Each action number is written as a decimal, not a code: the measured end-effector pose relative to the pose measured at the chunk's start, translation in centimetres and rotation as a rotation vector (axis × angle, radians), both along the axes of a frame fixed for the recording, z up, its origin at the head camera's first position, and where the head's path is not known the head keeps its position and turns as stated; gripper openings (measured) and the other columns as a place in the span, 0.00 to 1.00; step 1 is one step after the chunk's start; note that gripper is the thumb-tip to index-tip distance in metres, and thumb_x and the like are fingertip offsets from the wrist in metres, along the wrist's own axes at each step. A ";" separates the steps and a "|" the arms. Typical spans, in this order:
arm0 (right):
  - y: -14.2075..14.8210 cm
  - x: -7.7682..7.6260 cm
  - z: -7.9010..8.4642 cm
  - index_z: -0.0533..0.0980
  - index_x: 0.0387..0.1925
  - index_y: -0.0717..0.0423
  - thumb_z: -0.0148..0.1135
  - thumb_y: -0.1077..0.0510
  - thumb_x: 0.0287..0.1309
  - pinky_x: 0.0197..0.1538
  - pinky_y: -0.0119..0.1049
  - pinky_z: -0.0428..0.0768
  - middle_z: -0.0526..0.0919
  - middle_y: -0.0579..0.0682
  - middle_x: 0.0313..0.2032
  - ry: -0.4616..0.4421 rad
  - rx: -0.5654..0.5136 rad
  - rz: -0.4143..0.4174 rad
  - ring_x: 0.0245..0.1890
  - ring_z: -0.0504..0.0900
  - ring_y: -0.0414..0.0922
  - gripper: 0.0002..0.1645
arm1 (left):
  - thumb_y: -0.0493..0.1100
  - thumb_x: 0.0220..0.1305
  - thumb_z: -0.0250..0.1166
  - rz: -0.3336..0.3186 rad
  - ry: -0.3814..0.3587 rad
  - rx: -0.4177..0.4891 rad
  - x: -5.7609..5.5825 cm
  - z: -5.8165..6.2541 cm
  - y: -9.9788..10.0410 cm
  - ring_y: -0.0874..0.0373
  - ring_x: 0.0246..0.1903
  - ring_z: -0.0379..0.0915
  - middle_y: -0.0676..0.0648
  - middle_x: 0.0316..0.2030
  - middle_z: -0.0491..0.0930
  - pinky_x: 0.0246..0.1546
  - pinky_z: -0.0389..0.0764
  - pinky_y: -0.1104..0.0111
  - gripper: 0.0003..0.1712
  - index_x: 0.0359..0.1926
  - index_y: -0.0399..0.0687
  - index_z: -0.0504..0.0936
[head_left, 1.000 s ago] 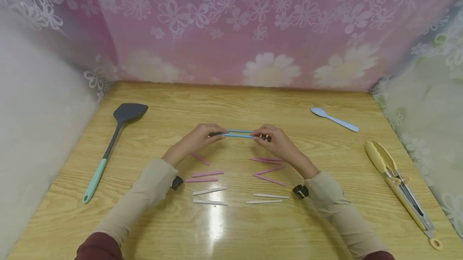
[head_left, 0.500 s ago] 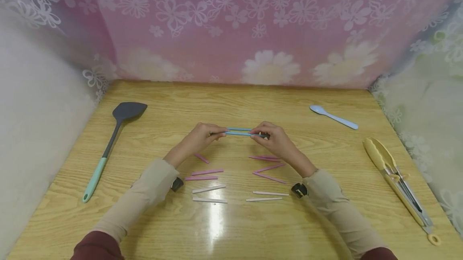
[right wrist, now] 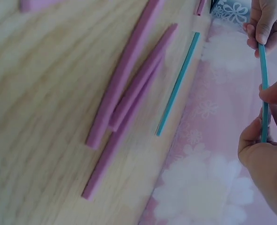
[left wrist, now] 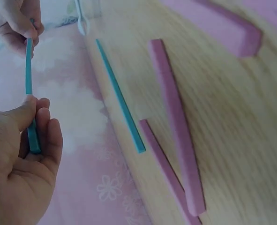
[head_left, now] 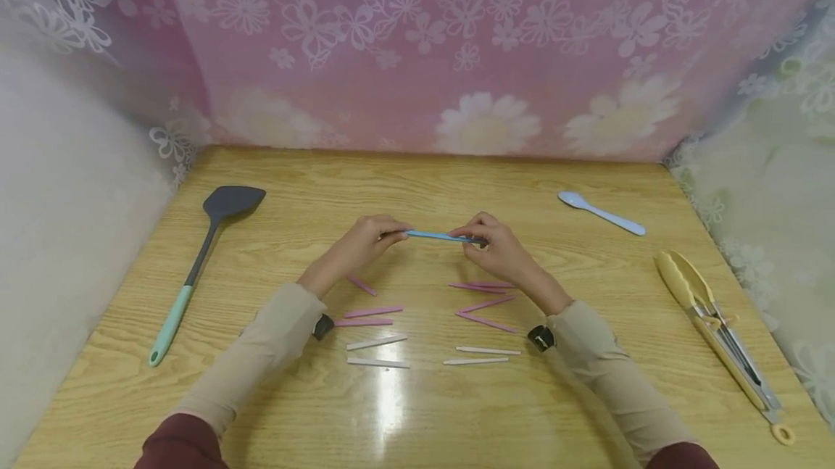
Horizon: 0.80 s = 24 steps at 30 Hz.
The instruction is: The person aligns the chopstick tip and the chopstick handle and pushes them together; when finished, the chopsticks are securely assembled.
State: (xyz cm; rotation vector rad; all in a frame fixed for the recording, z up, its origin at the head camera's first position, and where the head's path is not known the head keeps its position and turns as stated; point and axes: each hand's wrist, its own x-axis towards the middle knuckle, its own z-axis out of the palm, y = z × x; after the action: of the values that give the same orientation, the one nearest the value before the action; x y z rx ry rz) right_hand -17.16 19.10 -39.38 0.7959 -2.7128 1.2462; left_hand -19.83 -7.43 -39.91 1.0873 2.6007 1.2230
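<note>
Both hands hold one blue-teal chopstick (left wrist: 28, 70) level above the far half of the table. The left hand (head_left: 367, 243) pinches one end between thumb and fingers. At the other end the right hand (head_left: 494, 244) grips it the same way. The held chopstick looks slightly bowed in the wrist views. A second blue-teal chopstick (right wrist: 178, 84) lies on the table behind the hands; in the head view it nearly lines up with the held one. Several short pink stick pieces (head_left: 485, 303) lie in groups below each hand, some partly hidden by the left wrist.
White stick pieces (head_left: 378, 363) lie nearer the front, also in left and right groups. A dark spatula (head_left: 231, 201) with a mint handle lies at left. A pale blue spoon (head_left: 603, 214) and yellow-tipped tongs (head_left: 717, 331) lie at right. Floral cloth (head_left: 391, 77) stands behind the table.
The hands have risen slightly. Earlier the held chopstick showed apart from the one on the table, nearer the front; now the two nearly overlap in the head view.
</note>
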 end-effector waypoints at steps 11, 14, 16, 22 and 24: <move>0.3 -0.7 -0.3 0.81 0.39 0.65 0.63 0.67 0.57 0.45 0.42 0.80 0.78 0.55 0.35 -0.050 0.034 -0.087 0.37 0.77 0.49 0.08 | 0.31 0.66 0.57 0.060 -0.105 -0.040 -0.6 -0.1 -1.4 0.46 0.43 0.77 0.38 0.48 0.78 0.41 0.82 0.67 0.17 0.56 0.31 0.75; 0.4 -1.2 -0.8 0.81 0.36 0.65 0.66 0.64 0.56 0.39 0.37 0.77 0.78 0.54 0.32 -0.037 0.060 -0.099 0.33 0.74 0.46 0.07 | 0.32 0.66 0.58 0.079 -0.068 -0.080 -0.8 -0.4 -1.8 0.49 0.41 0.76 0.39 0.46 0.80 0.44 0.80 0.66 0.15 0.52 0.32 0.77; 0.4 -1.6 -1.3 0.82 0.35 0.64 0.66 0.64 0.55 0.36 0.33 0.75 0.77 0.52 0.31 -0.028 0.085 -0.094 0.32 0.72 0.45 0.06 | 0.32 0.65 0.59 0.084 -0.074 -0.098 -0.9 -0.6 -1.9 0.50 0.40 0.76 0.39 0.44 0.79 0.44 0.80 0.65 0.15 0.51 0.32 0.78; 0.5 -2.5 -2.7 0.82 0.36 0.64 0.66 0.66 0.55 0.38 0.34 0.76 0.78 0.53 0.31 -0.060 0.147 -0.059 0.33 0.75 0.45 0.06 | 0.33 0.64 0.60 0.108 -0.125 -0.150 -1.1 -1.4 -1.9 0.52 0.37 0.74 0.40 0.42 0.78 0.41 0.80 0.67 0.14 0.50 0.33 0.80; 0.4 -2.7 -3.0 0.81 0.37 0.65 0.65 0.66 0.56 0.39 0.37 0.77 0.79 0.54 0.32 -0.091 0.155 -0.054 0.34 0.76 0.46 0.07 | 0.33 0.64 0.61 0.117 -0.149 -0.162 -1.2 -1.6 -1.9 0.53 0.38 0.74 0.41 0.42 0.78 0.42 0.80 0.66 0.14 0.50 0.33 0.79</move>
State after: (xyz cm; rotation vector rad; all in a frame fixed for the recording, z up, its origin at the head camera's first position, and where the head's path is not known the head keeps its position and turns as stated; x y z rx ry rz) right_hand -19.81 19.54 -42.34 0.6891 -2.9119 1.0992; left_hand -21.01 -9.29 -41.55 0.7953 2.6260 1.0461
